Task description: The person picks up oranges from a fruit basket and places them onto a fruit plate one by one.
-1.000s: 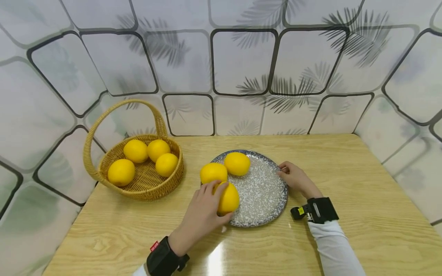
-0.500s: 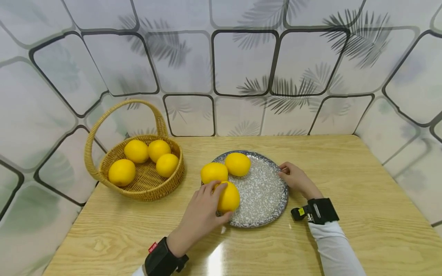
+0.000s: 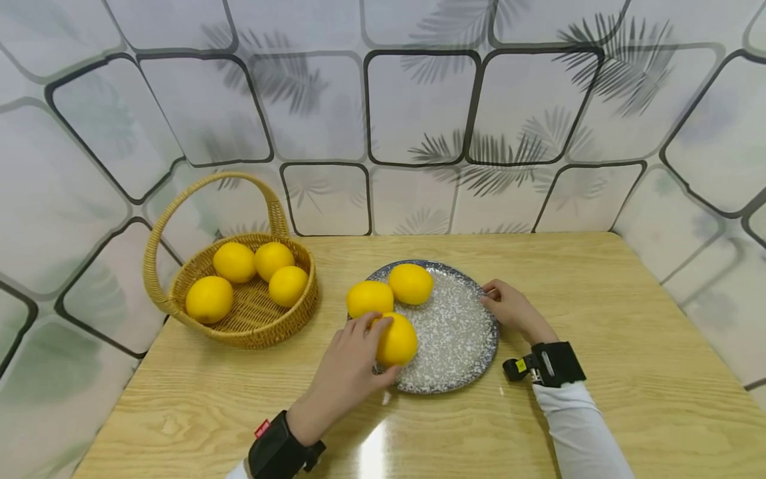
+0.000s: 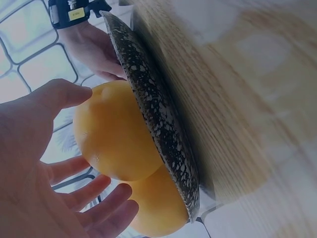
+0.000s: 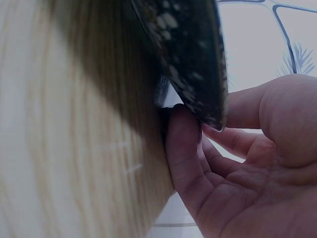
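A speckled grey plate (image 3: 457,332) with a dark blue rim bears three yellow lemons on its left side. My left hand (image 3: 350,359) is around the front lemon (image 3: 399,340), fingers relaxed; in the left wrist view the thumb tip reaches this lemon (image 4: 116,131) and the palm stands off from it. Behind it lie a second lemon (image 3: 369,299) and a third lemon (image 3: 411,284). At the plate's right edge, my right hand (image 3: 513,309) pinches the rim. The right wrist view shows one finger (image 5: 183,144) under the plate's edge (image 5: 198,74).
A wicker basket (image 3: 254,336) with a tall hoop handle stands at the left, holding several lemons (image 3: 209,299). The wooden table (image 3: 598,286) meets a patterned wall (image 3: 419,199) at the back. Cameras are strapped to both wrists.
The front lemon has turned and shifted slightly away from the left thumb. Both hands and the plate stay almost where they were.
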Demonstrator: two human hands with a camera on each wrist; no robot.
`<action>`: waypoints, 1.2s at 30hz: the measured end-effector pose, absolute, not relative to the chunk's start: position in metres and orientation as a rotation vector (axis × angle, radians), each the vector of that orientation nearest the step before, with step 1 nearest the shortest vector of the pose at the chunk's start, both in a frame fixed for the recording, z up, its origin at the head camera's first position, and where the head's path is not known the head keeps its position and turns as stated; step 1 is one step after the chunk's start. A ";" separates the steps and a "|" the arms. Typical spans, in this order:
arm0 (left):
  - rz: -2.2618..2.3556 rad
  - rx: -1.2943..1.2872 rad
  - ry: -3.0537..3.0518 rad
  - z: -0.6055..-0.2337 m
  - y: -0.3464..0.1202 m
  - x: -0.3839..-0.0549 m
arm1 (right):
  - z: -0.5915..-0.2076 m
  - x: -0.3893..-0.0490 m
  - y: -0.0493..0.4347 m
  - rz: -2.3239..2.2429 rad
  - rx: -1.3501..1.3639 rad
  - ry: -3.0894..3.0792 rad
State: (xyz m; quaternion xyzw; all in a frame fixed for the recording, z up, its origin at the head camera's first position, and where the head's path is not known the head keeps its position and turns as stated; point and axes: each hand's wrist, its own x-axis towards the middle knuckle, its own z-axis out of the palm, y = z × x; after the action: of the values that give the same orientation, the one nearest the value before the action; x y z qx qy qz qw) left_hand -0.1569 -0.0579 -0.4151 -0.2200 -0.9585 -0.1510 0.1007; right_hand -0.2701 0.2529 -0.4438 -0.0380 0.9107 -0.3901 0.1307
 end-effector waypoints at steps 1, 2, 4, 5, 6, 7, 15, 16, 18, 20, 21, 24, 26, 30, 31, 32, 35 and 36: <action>-0.447 -0.651 -2.833 -0.415 -0.058 -0.157 | -0.444 -0.270 0.253 -1.133 -0.110 2.648; -0.447 -0.651 -2.832 -0.415 -0.058 -0.157 | -0.444 -0.270 0.253 -1.133 -0.111 2.650; -0.449 -0.652 -2.829 -0.415 -0.058 -0.157 | -0.444 -0.270 0.253 -1.135 -0.111 2.653; -0.450 -0.653 -2.828 -0.415 -0.058 -0.157 | -0.443 -0.270 0.253 -1.137 -0.111 2.654; -0.452 -0.653 -2.826 -0.415 -0.059 -0.157 | -0.443 -0.270 0.253 -1.136 -0.112 2.655; -0.453 -0.654 -2.826 -0.415 -0.059 -0.157 | -0.443 -0.270 0.253 -1.137 -0.111 2.655; -0.477 -0.643 -2.842 -0.415 -0.061 -0.155 | -0.448 -0.271 0.253 -1.122 -0.094 2.655; -0.478 -0.642 -2.842 -0.414 -0.061 -0.155 | -0.448 -0.271 0.253 -1.120 -0.096 2.656; -0.483 -0.641 -2.841 -0.414 -0.062 -0.154 | -0.449 -0.271 0.254 -1.119 -0.094 2.657; -0.480 -0.639 -2.838 -0.414 -0.063 -0.154 | -0.449 -0.271 0.254 -1.123 -0.088 2.656; -0.476 -0.634 -2.840 -0.414 -0.064 -0.154 | -0.449 -0.270 0.254 -1.121 -0.090 2.656; -0.471 -0.622 -2.836 -0.414 -0.065 -0.154 | -0.450 -0.270 0.254 -1.122 -0.102 2.657; -0.467 -0.611 -2.830 -0.413 -0.066 -0.154 | -0.450 -0.270 0.255 -1.121 -0.103 2.659; -0.465 -0.593 -2.816 -0.412 -0.069 -0.154 | -0.449 -0.270 0.255 -1.125 -0.105 2.657; -0.463 -0.587 -2.816 -0.411 -0.069 -0.154 | -0.448 -0.270 0.255 -1.126 -0.106 2.656; -0.462 -0.587 -2.812 -0.411 -0.070 -0.154 | -0.448 -0.271 0.255 -1.128 -0.106 2.653; -0.464 -0.573 -2.811 -0.409 -0.071 -0.153 | -0.447 -0.272 0.255 -1.128 -0.106 2.649; -0.465 -0.569 -2.811 -0.408 -0.072 -0.153 | -0.447 -0.272 0.255 -1.126 -0.105 2.649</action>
State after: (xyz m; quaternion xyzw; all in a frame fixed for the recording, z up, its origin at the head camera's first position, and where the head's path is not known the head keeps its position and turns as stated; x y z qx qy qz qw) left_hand -0.1533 -0.0718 -0.4078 -0.1945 -0.9607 -0.1589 0.1178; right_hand -0.2717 0.2546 -0.4471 -0.0362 0.9118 -0.3878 0.1304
